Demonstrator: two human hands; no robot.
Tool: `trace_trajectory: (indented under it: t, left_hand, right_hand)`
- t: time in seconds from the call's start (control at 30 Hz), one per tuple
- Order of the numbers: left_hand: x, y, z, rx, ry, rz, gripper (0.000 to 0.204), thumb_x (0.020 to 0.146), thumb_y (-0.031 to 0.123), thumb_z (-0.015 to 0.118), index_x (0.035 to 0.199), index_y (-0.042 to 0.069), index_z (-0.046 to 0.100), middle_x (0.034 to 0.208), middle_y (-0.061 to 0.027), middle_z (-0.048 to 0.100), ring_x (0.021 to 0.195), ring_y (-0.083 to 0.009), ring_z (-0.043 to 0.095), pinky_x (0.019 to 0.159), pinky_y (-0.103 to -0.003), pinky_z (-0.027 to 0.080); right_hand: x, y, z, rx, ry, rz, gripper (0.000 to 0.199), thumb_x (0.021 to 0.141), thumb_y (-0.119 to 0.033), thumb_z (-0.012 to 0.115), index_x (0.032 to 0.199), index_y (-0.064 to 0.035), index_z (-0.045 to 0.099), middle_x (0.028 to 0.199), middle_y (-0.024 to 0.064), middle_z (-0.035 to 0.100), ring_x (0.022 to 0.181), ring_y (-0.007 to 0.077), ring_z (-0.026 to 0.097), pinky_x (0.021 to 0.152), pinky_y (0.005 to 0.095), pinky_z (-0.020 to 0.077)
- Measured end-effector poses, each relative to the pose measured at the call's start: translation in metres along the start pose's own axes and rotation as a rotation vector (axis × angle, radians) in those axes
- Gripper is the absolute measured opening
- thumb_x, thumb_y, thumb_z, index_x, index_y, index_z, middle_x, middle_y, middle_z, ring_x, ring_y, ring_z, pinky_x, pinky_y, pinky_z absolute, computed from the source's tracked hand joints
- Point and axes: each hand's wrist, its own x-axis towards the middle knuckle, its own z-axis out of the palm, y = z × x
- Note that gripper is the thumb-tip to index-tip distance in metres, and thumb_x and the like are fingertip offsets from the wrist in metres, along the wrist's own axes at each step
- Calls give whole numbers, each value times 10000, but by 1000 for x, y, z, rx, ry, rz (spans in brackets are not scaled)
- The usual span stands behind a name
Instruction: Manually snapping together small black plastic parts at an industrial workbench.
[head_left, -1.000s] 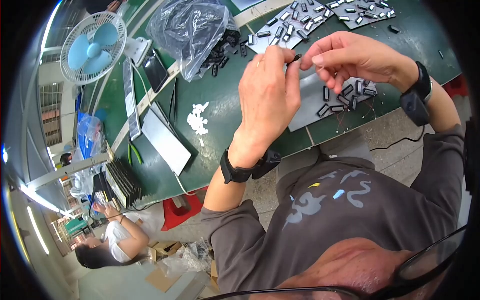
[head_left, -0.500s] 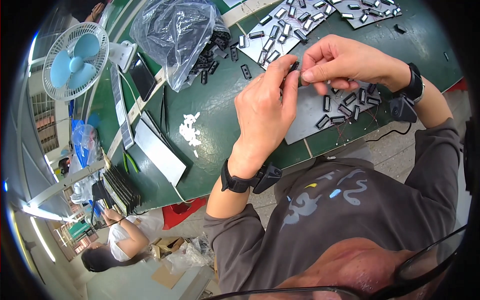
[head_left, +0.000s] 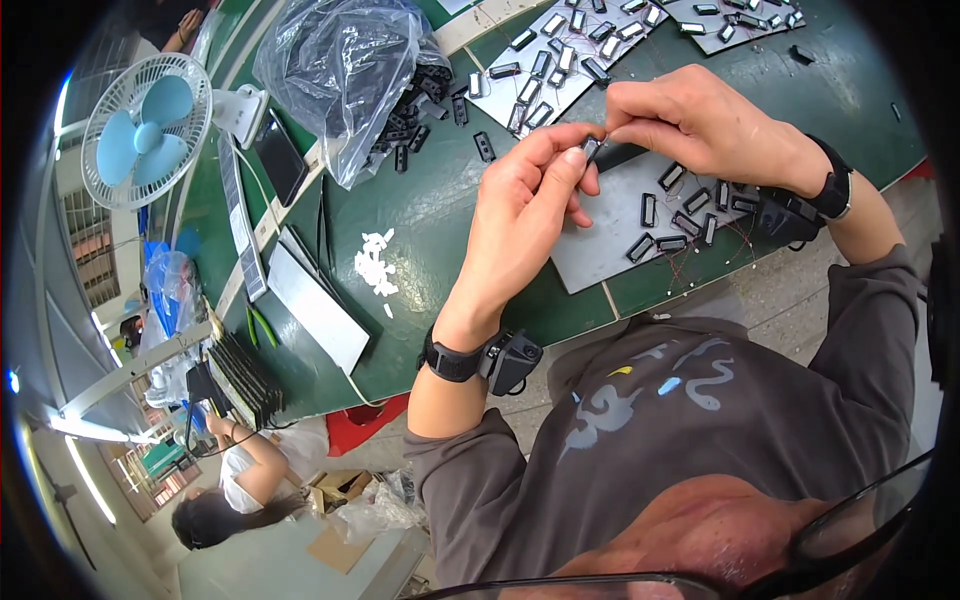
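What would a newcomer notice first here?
Probably the left hand pinching a small black part, with the right hand close beside it, above the green table. Next might come the blue-bladed fan at upper left, and the big clear plastic bag at the top, beside loose black parts.

Two hands, one left hand (head_left: pixel 525 195) and one right hand (head_left: pixel 705 120), share the view with one held small black part (head_left: pixel 592 149). Three grey boards (head_left: pixel 590 255) bear others: roughly nine on the nearest, the rest too crowded to count. There are also one fan (head_left: pixel 147 138), one plastic bag (head_left: pixel 335 85), one green-handled tool (head_left: pixel 261 326) and one heap of white pieces (head_left: pixel 374 264).
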Motion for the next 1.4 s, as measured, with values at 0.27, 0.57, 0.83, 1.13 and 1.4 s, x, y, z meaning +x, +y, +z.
trace_trajectory:
  t: [0.27, 0.57, 0.83, 1.13, 1.4]
  left_hand:
    - [-1, 3, -1, -94, -63, -24, 254, 1013, 123, 547, 1212, -31, 576, 842, -45, 633, 682, -95, 562, 652, -230, 507]
    - [0, 3, -3, -226, -102, -88, 228, 1003, 126, 566, 1175, -22, 580, 834, -44, 627, 675, -95, 563, 621, -233, 503]
    - [0, 3, -3, -261, -80, -98, 235, 1007, 142, 558, 1170, -21, 601, 814, -42, 605, 671, -93, 553, 609, -245, 508]
    - [1, 2, -6, -364, -100, -132, 244, 1010, 161, 559, 1177, -11, 604, 804, -37, 606, 670, -99, 570, 610, -242, 509]
    - [1, 1, -6, -316, -99, -127, 248, 1010, 163, 567, 1186, -8, 603, 810, -37, 619, 657, -101, 579, 618, -235, 508]
  right_hand:
    - [2, 3, -3, 192, -80, 113, 149, 947, -119, 594, 858, -16, 534, 665, 34, 525, 575, 114, 492, 539, 278, 373]
    - [1, -4, -6, 533, -154, 367, 208, 972, -193, 602, 837, -45, 543, 672, -53, 490, 571, 21, 453, 511, 197, 365]
    - [1, -3, -9, 480, -182, 364, 196, 962, -177, 617, 845, -34, 551, 684, -32, 511, 574, 34, 465, 521, 207, 386]
    - [2, 7, -7, 308, -138, 136, 188, 959, -149, 613, 840, -18, 550, 684, 2, 522, 578, 61, 478, 524, 227, 393]
    - [2, 1, -9, 402, -131, 193, 192, 954, -155, 617, 837, -17, 551, 652, 3, 524, 571, 70, 488, 522, 236, 398]
